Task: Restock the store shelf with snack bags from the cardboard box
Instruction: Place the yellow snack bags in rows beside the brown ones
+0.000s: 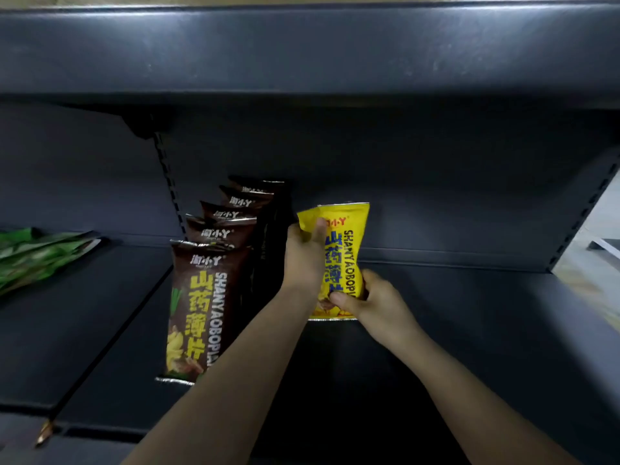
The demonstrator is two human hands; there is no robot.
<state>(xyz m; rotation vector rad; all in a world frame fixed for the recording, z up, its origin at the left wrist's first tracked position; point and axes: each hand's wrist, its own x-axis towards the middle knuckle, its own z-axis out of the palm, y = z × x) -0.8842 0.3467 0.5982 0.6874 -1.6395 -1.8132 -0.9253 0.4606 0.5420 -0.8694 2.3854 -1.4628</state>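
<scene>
Together we hold one yellow snack bag [342,260] upright over the dark shelf [469,330], about midway along it and toward the back: our left hand [303,260] pinches its upper left corner, thumb on the front, and our right hand [372,303] grips its lower end, thumb pressed across the print. Just beside it on the left stands a row of brown snack bags [208,297], running front to back. Green bags [40,253] lie flat at the shelf's far left edge
</scene>
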